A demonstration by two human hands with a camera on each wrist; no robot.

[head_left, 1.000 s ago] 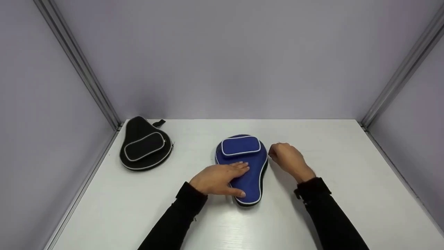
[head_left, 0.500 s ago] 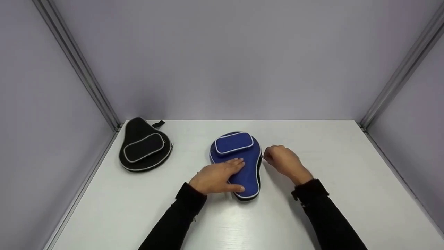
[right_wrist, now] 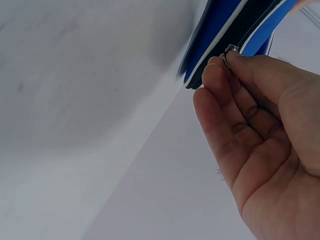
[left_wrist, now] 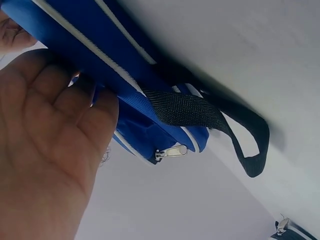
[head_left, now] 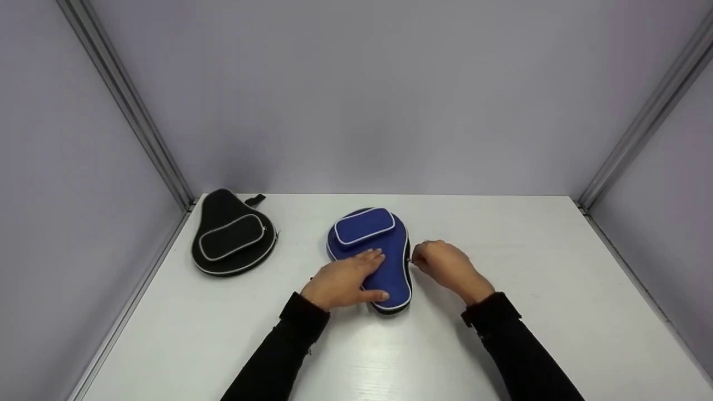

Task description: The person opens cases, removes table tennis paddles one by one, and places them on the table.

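Right wrist view: the right hand (right_wrist: pixel 255 135) pinches the zip pull (right_wrist: pixel 228 59) between thumb and index fingertip; the remaining fingers curve loosely and hold nothing. The head view places this grip at the right edge of the blue case (head_left: pixel 394 262), where the wide end tapers toward the narrow end.

Change: over the last second, the right hand has moved along the edge from the wide end toward the taper. The blue case has shifted to the left and turned slightly. This suggests that the zip is being run along the side. Whether the slider is opening or closing the seam cannot be told.

The left hand (head_left: pixel 345 278) lies across the blue case with fingers extended and thumb spread. It grips nothing and appears to steady the fabric.

Materials: the blue case is paddle-shaped, of smooth woven cloth, with raised white piping along its edges and a dark side band. A rounded rectangular pocket (head_left: pixel 365 226) stands proud of the wide end. The left wrist view shows a ribbed black webbing loop (left_wrist: pixel 192 110) and a metal pocket zip tag (left_wrist: pixel 175 151).

Farther left, well apart, a black case (head_left: pixel 234 236) with grey piping lies on the white tabletop (head_left: pixel 529 239).
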